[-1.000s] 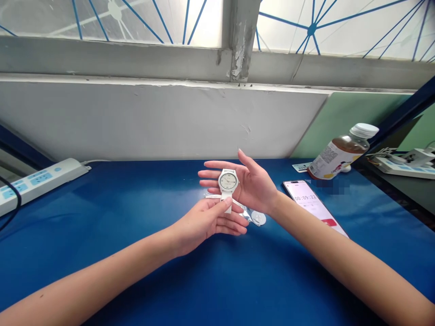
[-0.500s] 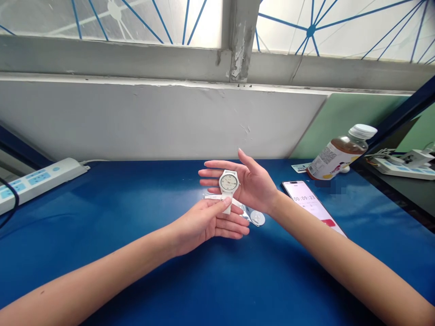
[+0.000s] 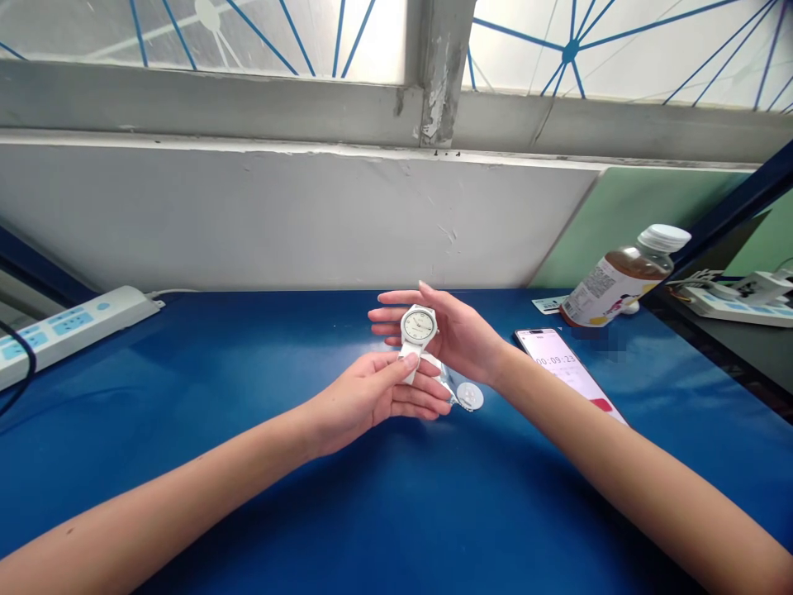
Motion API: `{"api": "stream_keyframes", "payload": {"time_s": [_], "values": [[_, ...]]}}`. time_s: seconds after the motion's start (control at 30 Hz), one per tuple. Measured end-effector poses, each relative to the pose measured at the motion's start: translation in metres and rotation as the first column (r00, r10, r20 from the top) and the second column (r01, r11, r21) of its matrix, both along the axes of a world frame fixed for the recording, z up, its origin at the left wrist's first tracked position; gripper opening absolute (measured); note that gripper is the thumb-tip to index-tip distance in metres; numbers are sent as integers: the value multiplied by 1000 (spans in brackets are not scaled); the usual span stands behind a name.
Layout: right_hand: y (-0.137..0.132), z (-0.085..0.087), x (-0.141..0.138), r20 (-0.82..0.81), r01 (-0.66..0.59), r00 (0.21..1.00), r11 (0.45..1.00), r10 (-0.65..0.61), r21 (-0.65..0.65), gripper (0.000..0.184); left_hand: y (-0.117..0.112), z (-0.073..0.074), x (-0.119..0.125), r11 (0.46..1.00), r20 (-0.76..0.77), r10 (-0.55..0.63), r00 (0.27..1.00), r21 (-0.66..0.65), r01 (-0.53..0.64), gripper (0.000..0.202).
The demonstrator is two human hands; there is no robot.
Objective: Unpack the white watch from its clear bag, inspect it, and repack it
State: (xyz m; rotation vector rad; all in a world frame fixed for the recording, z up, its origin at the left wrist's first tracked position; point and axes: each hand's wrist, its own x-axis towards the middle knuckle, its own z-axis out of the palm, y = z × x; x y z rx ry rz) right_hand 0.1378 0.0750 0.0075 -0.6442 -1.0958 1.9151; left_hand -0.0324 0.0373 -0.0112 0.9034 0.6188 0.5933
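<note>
A white wristwatch (image 3: 418,326) with a round pale dial is held up in front of me. My left hand (image 3: 377,388) pinches its lower strap between thumb and fingers, palm turned up. Behind the watch is my right hand (image 3: 462,335), its fingers stretched to the left and its thumb raised; whether it touches the watch's back I cannot tell. Under the hands, partly hidden, lies a clear plastic wrapper (image 3: 447,382) on the blue table (image 3: 260,364). A round whitish disc (image 3: 469,397) rests at its right end.
To the right a phone (image 3: 567,372) displays a timer. Beyond it stands a tilted-looking bottle (image 3: 619,285) with a white cap, a small card (image 3: 548,306) beside it. Power strips lie at the left (image 3: 74,326) and far right (image 3: 737,302). A wall (image 3: 297,219) closes off the back.
My right thumb has come down and in toward the watch, and the right fingers have shifted slightly right. The watch, still in my left hand, has tilted a little.
</note>
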Motion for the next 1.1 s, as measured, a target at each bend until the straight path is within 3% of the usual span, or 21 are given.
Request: {"api": "stream_keyframes", "payload": {"time_s": [0.17, 0.27, 0.33, 0.47, 0.53, 0.57, 0.63, 0.7, 0.73, 0.8, 0.9, 1.0, 1.1], "values": [[3, 9, 12, 213, 47, 973, 981, -88, 189, 30, 5, 9, -3, 994, -40, 100, 994, 48, -98, 32], [5, 15, 21, 295, 19, 948, 948, -118, 317, 29, 9, 12, -6, 966, -145, 154, 977, 231, -118, 34], [7, 17, 27, 363, -31, 923, 918, -125, 394, 30, 11, 13, -9, 897, -247, 226, 942, 430, -102, 35], [6, 22, 36, 511, -153, 842, 831, -175, 535, 35, 9, 11, -15, 676, -375, 416, 829, 737, -6, 31], [-1, 25, 42, 585, -224, 777, 765, -233, 603, 36, 6, 9, -16, 592, -388, 464, 796, 805, 46, 26], [-7, 26, 45, 617, -249, 744, 749, -259, 614, 37, 4, 8, -16, 596, -415, 434, 800, 798, 91, 27], [-22, 24, 51, 668, -253, 671, 747, -323, 615, 33, 0, 5, -14, 566, -431, 396, 811, 810, 154, 26], [-39, 18, 57, 652, -205, 667, 754, -360, 625, 28, -5, 3, -11, 496, -417, 381, 825, 845, 199, 22], [-48, 14, 60, 616, -163, 675, 733, -405, 660, 25, -7, 2, -10, 458, -404, 375, 834, 863, 213, 19], [-61, 3, 63, 520, -85, 669, 640, -531, 764, 20, -12, 1, -8, 372, -371, 372, 851, 899, 230, 18], [-71, -15, 66, 444, -93, 696, 543, -564, 835, 24, -16, -2, -6, 272, -346, 372, 862, 928, 255, 22], [-71, -32, 71, 399, -110, 690, 458, -603, 882, 28, -13, -8, -5, 219, -356, 405, 842, 932, 289, 26], [-67, -46, 80, 385, -212, 622, 328, -681, 921, 31, -3, -20, -9, 181, -448, 500, 741, 891, 417, 48]]}}
